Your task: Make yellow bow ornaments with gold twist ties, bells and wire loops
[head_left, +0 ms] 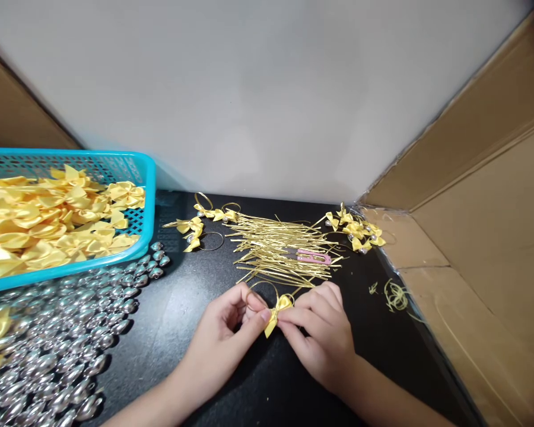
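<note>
Between my two hands is a yellow ribbon bow [284,303] with a loop of gold cord rising behind it. My left hand [231,335] pinches the bow's left side between thumb and forefinger, and the cord loop passes by these fingers. From the other side, my right hand [320,332] grips the bow with thumb and fingertips close to its middle. What lies under the fingertips is hidden. Just beyond the hands, a pile of gold cord lengths [271,237] lies on the black table [169,350], with pink-handled thread snips [314,257] on top.
A turquoise basket [149,201] of yellow bows stands at left. Many silver beads [48,362] are spread before it. Bows with cord loops lie at back left [191,228] and back right [356,228]. Tangled thread [397,296] lies near the cardboard wall [485,231] at right.
</note>
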Available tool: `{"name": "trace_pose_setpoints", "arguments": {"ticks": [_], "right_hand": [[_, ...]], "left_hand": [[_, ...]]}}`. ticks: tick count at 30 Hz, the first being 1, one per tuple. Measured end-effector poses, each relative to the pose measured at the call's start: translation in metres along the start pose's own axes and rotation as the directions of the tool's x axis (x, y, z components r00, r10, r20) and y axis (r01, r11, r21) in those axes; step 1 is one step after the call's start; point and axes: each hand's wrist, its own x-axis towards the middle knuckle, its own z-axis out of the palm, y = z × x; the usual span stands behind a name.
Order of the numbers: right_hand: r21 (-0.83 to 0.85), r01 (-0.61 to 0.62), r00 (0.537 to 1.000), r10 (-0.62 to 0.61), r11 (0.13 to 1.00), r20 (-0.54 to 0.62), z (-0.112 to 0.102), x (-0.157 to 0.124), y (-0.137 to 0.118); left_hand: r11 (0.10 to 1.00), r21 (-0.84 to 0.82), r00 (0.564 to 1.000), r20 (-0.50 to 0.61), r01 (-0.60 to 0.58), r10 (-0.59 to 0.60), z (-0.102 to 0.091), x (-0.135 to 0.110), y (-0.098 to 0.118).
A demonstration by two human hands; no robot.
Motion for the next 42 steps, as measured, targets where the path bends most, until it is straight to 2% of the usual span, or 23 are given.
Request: {"name": "trace_pose_setpoints", "arguments": {"ticks": [4, 9, 13, 19, 23, 28, 35, 38, 42], "right_hand": [[-0.002, -0.017, 1.000, 0.017, 1.000, 0.026, 0.0014, 0.0005, 0.0006], [-0.010, -0.019, 1.000, 0.019, 1.000, 0.018, -0.0004, 0.0000, 0.0004], [-0.007, -0.001, 0.999, 0.000, 1.000, -0.048, -0.0036, 0.0001, -0.0005], [-0.100, -0.024, 0.999, 0.021, 0.995, -0.035, -0.0017, 0.0008, 0.0009], [-0.090, -0.054, 0.998, 0.051, 0.995, -0.027, 0.0008, -0.0004, 0.0040], [-0.087, -0.019, 0.999, 0.014, 0.996, -0.049, 0.0002, -0.0013, 0.0037], [-0.024, 0.044, 0.995, -0.041, 0.999, 0.096, 0.0000, -0.0023, 0.0007], [-0.015, 0.033, 0.985, -0.030, 0.999, 0.170, -0.0017, -0.0027, 0.0000], [-0.041, 0.040, 0.981, -0.031, 0.998, 0.191, -0.0034, -0.0028, 0.0014]], "left_hand": [[1.000, 0.006, 1.000, -0.001, -0.009, 0.009, 0.0004, -0.0004, -0.0008], [0.997, -0.076, 0.999, -0.023, -0.029, 0.027, 0.0001, 0.0002, -0.0014], [0.994, -0.106, 0.999, -0.020, -0.037, 0.035, -0.0011, 0.0010, -0.0031], [0.997, -0.065, 0.999, -0.018, -0.044, 0.043, -0.0016, -0.0003, -0.0041], [0.998, -0.023, 0.998, -0.029, -0.057, 0.056, -0.0004, -0.0017, -0.0029], [0.998, -0.023, 0.998, -0.039, -0.054, 0.053, 0.0006, -0.0020, -0.0051], [0.994, -0.075, 0.993, -0.096, -0.076, 0.069, 0.0006, -0.0008, -0.0020], [0.995, -0.079, 0.993, -0.100, -0.066, 0.058, 0.0006, -0.0009, 0.0001], [0.995, -0.097, 0.993, -0.110, -0.040, 0.029, 0.0005, -0.0009, 0.0017]]}}
